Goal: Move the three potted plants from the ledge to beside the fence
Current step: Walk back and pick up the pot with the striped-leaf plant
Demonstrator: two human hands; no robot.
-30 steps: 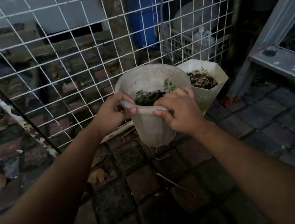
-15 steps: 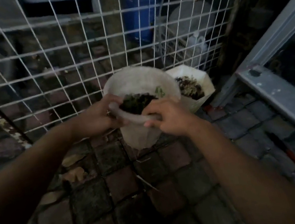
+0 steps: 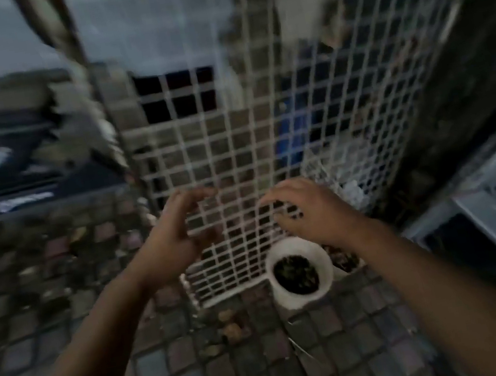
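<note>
A white pot (image 3: 303,292) with dark soil stands on the brick paving right against the white wire fence (image 3: 234,157). A second pot (image 3: 345,258) sits just behind it to the right, mostly hidden by my right wrist. My left hand (image 3: 171,238) hovers above and left of the pots, fingers loosely spread and holding nothing. My right hand (image 3: 306,207) hangs above the pots, fingers relaxed and empty. Neither hand touches a pot. The frame is blurred by motion.
Brick paving (image 3: 239,371) with dry leaves spreads below. A grey metal frame (image 3: 495,227) runs along the right. Behind the mesh are a blue container (image 3: 291,133) and pale items. A dark rail and post stand at the left.
Both hands have let go of the white pot, which now stands on the paving by the fence. The hands have lifted away and the view has risen and pulled back.
</note>
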